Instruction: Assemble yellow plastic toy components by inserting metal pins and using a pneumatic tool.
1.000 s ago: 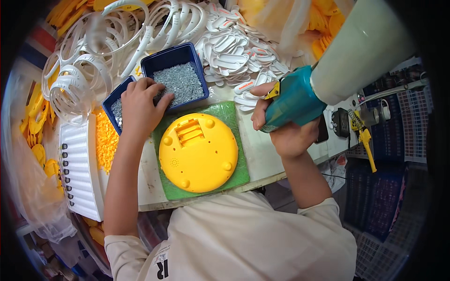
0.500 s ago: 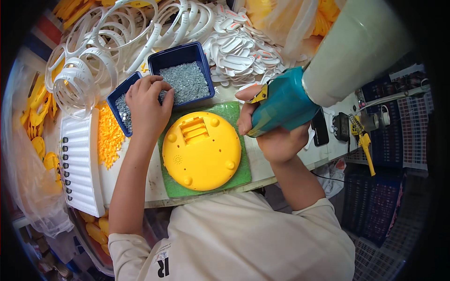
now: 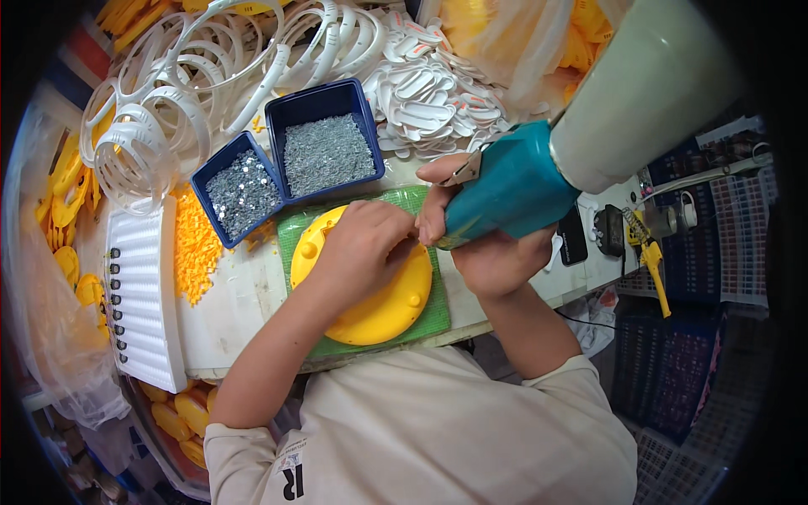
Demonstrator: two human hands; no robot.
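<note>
A round yellow plastic housing (image 3: 385, 313) lies on a green mat (image 3: 438, 310) in front of me. My left hand (image 3: 362, 248) is over its upper part, fingers pinched together near the right edge; what they hold, if anything, is too small or hidden to name. My right hand (image 3: 505, 263) grips a teal-bodied power screwdriver (image 3: 515, 181) with a wide pale sleeve at its back end. The tool's front end is close beside my left fingertips, partly covered by my right fingers. The housing's battery recess is mostly behind my left hand.
Beyond the mat stand a small blue bin (image 3: 204, 196) and a larger blue bin (image 3: 318, 104), both with small metal screws. Small orange parts (image 3: 195, 252) and a white ridged tray (image 3: 147, 295) are at left. White rings (image 3: 135, 156) and white oval pieces (image 3: 429, 101) are piled behind; a phone (image 3: 573, 236) lies right.
My left hand has left the small blue bin and come right and nearer, over the yellow housing. The right hand and screwdriver have shifted only slightly.
</note>
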